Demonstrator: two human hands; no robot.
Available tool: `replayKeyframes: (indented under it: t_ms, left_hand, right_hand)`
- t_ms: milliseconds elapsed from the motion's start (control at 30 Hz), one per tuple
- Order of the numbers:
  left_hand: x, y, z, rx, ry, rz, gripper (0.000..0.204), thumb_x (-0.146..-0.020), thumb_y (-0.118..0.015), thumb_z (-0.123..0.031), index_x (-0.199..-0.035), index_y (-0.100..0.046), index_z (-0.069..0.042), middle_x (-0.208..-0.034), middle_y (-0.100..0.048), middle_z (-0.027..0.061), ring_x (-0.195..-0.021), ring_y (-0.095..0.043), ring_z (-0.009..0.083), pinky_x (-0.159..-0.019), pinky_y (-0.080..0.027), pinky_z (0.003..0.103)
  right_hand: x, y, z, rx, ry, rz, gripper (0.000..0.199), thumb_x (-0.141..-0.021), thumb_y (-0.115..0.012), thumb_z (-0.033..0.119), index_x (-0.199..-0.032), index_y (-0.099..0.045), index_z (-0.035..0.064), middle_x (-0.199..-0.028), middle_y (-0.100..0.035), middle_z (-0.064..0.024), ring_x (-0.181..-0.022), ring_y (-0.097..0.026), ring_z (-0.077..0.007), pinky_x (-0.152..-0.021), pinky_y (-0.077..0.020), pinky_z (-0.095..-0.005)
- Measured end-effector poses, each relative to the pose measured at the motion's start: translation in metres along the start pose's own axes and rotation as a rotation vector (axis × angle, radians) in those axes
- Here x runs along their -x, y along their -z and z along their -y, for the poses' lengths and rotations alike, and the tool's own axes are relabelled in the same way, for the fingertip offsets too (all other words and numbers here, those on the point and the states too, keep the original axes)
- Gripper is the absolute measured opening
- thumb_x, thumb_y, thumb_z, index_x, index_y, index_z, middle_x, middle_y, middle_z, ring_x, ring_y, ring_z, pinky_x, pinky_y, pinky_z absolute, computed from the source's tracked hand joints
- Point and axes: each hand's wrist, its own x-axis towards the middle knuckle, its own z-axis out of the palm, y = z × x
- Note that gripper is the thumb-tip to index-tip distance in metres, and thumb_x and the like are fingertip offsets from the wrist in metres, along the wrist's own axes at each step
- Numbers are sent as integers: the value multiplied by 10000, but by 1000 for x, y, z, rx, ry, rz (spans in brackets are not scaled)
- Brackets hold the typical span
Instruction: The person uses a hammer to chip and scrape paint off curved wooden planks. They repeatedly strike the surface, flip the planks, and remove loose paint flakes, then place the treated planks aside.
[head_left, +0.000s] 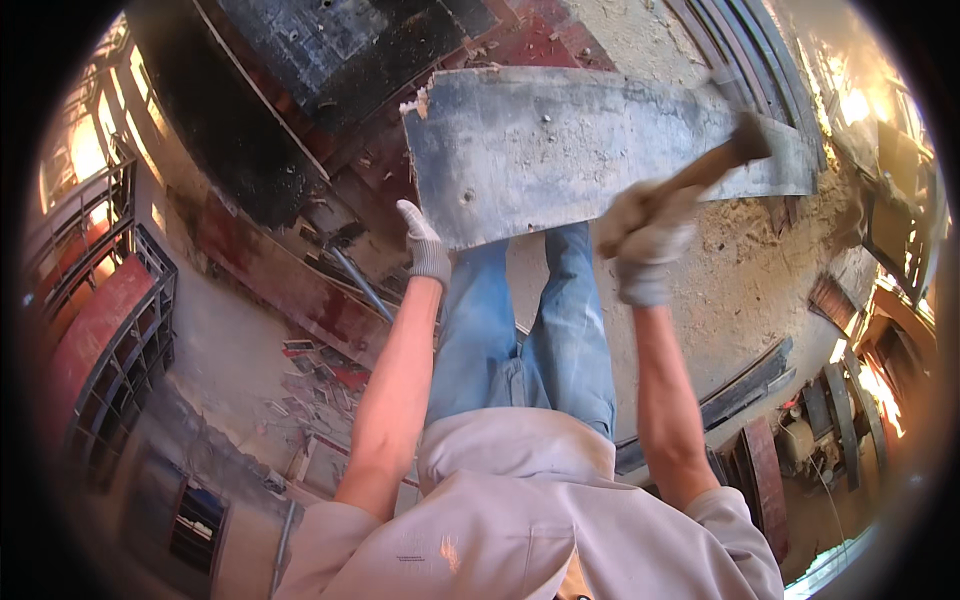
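Right hand (648,230) gloved, clenched round the wooden handle of a hammer (705,172), raised over the right half of a grey board (540,150); both smeared by motion. Left hand (424,242), gloved, at the board's near left corner; its fingers are partly hidden, so I cannot tell whether it grasps or only steadies. Board sits in front of the person, its near edge across the jeans (480,340). Risks, as I judge: a glancing blow could skid toward the left hand or the legs; a light hold could let the board jump or twist; its splintered left end might snag the glove. Board face scuffed, chalky, dotted with small lumps. Ground sandy on the right, strewn with red scraps (350,375) on the left. Dark panels (320,45) far left, long beams (750,45) far right, a metal pipe (360,282) left of the legs. Strong light at both sides.
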Motion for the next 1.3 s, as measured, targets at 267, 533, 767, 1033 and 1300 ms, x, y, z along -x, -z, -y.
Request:
replayKeyframes:
  t_ms: [267, 533, 767, 1033, 1300]
  left_hand:
    - [7, 5, -4, 82, -128, 289, 1069, -931, -304, -875, -1557, -428, -18, -1574, -478, 95, -1417, -475, 281, -1211, -359, 418]
    - [-2, 16, 5, 19, 64, 249, 1033, -931, -299, -875, -1548, -467, -65, -1532, -541, 94, -1347, -551, 294, -1150, -440, 410]
    - [-6, 9, 0, 12, 63, 272, 1062, -901, -321, -900, -1587, -407, -94, -1552, -513, 103, -1413, -488, 309, -1184, -395, 457]
    - [5, 4, -5, -62, -61, 294, 1083, -898, -323, -905, -1598, -380, -81, -1588, -466, 125, -1424, -474, 308, -1185, -392, 458]
    - [-13, 13, 1, -83, 101, 190, 1091, -895, -366, -899, -1599, -373, -66, -1598, -455, 109, -1432, -463, 315, -1199, -373, 461]
  right_hand:
    - [7, 15, -12, 289, -522, -131, 644, -1014, -510, 681, -865, -552, 56, -572, -447, 28, -387, -384, -99, -326, -293, -296]
    - [11, -13, -17, 521, -890, -115, 620, -1002, -510, 688, -871, -562, 84, -593, -474, 23, -445, -457, -99, -383, -388, -285]
    - [5, 11, -12, -90, -79, -17, 633, -1024, -492, 662, -1017, -585, 36, -620, -486, -10, -478, -494, -145, -393, -388, -343]
    - [-11, 25, 9, 297, -600, -151, 624, -1008, -471, 715, -921, -552, 103, -564, -421, 35, -401, -406, -100, -354, -341, -281]
    - [10, 10, -55, 324, -996, -170, 643, -963, -529, 748, -751, -538, 141, -577, -411, 60, -437, -422, -97, -363, -312, -308]
